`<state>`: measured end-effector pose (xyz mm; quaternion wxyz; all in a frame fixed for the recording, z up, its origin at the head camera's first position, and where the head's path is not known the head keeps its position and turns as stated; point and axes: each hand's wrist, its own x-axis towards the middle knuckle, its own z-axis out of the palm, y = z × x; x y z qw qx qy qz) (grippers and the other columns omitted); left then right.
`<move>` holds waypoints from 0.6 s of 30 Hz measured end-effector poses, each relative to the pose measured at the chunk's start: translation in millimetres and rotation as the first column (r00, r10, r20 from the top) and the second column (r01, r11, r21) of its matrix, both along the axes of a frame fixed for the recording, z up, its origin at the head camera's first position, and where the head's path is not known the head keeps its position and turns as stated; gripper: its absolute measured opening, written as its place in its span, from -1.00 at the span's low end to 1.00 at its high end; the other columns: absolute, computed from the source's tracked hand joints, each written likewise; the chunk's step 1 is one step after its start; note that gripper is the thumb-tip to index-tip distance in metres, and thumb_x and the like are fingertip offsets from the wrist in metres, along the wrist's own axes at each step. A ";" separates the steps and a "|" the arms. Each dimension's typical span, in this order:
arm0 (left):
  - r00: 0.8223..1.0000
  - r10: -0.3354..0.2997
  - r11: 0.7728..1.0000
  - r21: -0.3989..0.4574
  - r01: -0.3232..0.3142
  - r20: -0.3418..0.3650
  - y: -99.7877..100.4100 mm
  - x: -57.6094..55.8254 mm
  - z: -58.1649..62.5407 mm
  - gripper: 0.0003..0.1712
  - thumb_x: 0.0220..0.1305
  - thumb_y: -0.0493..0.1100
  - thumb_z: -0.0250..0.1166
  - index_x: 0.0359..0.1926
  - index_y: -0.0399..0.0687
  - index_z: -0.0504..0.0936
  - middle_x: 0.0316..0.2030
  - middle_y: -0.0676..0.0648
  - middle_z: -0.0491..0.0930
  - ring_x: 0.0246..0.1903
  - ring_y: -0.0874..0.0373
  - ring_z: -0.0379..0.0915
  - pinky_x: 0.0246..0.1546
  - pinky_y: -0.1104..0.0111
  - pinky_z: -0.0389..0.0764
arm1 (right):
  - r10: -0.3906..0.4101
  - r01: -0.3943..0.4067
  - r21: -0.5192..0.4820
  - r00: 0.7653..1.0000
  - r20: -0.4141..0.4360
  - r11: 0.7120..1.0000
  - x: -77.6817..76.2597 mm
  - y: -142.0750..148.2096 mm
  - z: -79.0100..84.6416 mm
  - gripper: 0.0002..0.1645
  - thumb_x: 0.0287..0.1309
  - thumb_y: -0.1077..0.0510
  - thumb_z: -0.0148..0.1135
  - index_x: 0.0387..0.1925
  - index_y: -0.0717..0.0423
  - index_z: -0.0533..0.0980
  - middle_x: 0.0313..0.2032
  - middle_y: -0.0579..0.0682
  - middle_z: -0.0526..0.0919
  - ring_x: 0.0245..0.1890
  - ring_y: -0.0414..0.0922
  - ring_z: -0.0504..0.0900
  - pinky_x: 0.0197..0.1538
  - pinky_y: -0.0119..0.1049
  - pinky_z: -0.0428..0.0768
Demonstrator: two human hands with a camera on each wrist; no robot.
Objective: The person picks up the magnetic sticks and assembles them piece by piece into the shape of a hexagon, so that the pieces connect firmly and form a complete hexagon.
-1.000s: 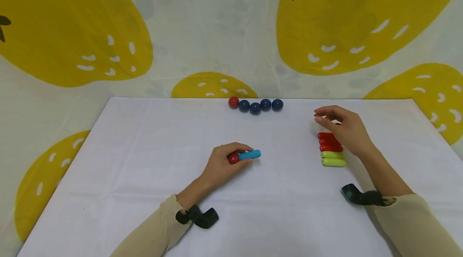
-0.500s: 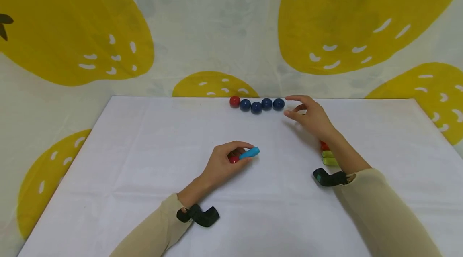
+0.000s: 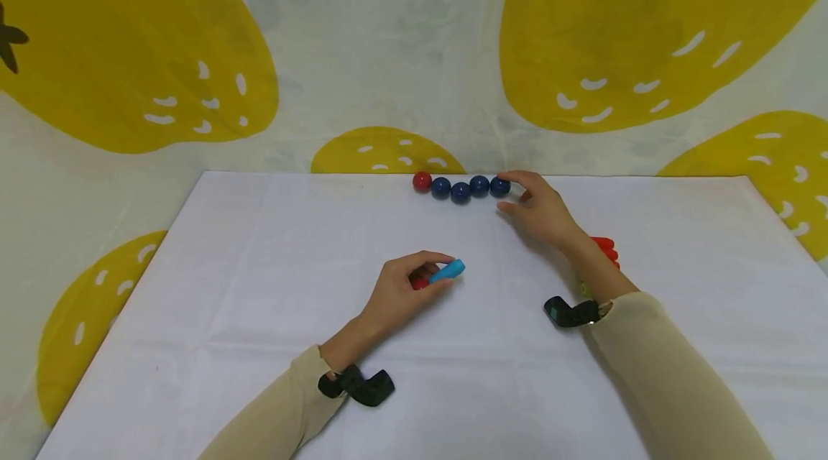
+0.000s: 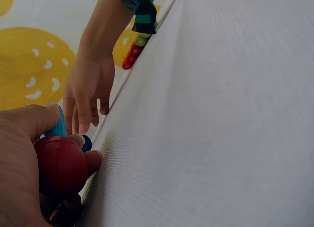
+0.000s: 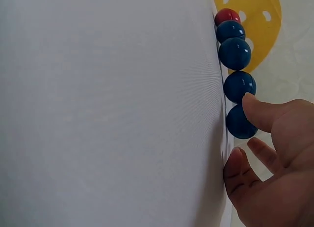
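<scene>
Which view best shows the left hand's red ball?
Left wrist: the red ball appears large and close. The head view shows only a small part within the left hand; the right wrist view lacks it.

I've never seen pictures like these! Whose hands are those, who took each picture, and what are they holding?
No robot here: these are one person's left hand and right hand. The wide picture comes from a camera on the person's head, looking down. The sideways-looking ones come from the left wrist camera and right wrist camera.

On the white cloth sit four dark blue balls and a small red ball, in a wiggly row. Red sticks lie partly hidden by the right arm.

The left hand holds a light blue stick and another red ball. The right hand reaches around the end blue ball; I can't tell whether it touches.
</scene>
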<state>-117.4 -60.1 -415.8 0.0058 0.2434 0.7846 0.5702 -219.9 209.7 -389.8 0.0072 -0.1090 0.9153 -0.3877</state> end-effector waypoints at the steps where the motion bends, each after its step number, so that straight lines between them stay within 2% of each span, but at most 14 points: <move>1: 1.000 0.002 1.000 0.000 -0.002 0.002 -0.2 0.0 -0.2 -0.70 0.18 -0.14 0.39 -0.03 0.07 0.67 -0.39 0.13 0.59 -0.51 0.22 0.42 -0.48 0.42 0.48 | 0.001 -0.001 0.009 1.000 -0.007 1.000 -0.3 -0.6 -0.3 -0.40 0.20 0.21 0.28 0.27 0.06 0.37 0.28 0.13 0.31 -0.01 0.12 0.40 0.07 0.01 0.38; 8: 1.000 0.006 1.000 0.006 -0.006 0.002 0.2 0.6 -2.1 -0.70 0.18 -0.15 0.39 -0.03 0.07 0.67 -0.39 0.11 0.60 -0.50 0.21 0.41 -0.48 0.43 0.46 | -0.029 0.029 0.042 1.000 0.006 0.999 -4.2 -3.2 0.2 -0.45 0.23 0.19 0.25 0.25 0.03 0.39 0.26 0.11 0.33 -0.16 0.08 0.44 -0.07 -0.06 0.41; 18: 1.000 -0.007 1.000 0.004 0.007 -0.002 3.2 1.0 -0.7 -0.69 0.18 -0.17 0.39 -0.03 0.02 0.67 -0.39 0.11 0.59 -0.50 0.23 0.41 -0.47 0.42 0.48 | -0.084 0.081 0.035 0.994 0.070 0.996 -8.8 -5.8 6.9 -0.65 0.29 0.15 0.19 0.07 0.11 0.41 0.08 0.11 0.47 -0.15 0.07 0.42 -0.11 -0.11 0.38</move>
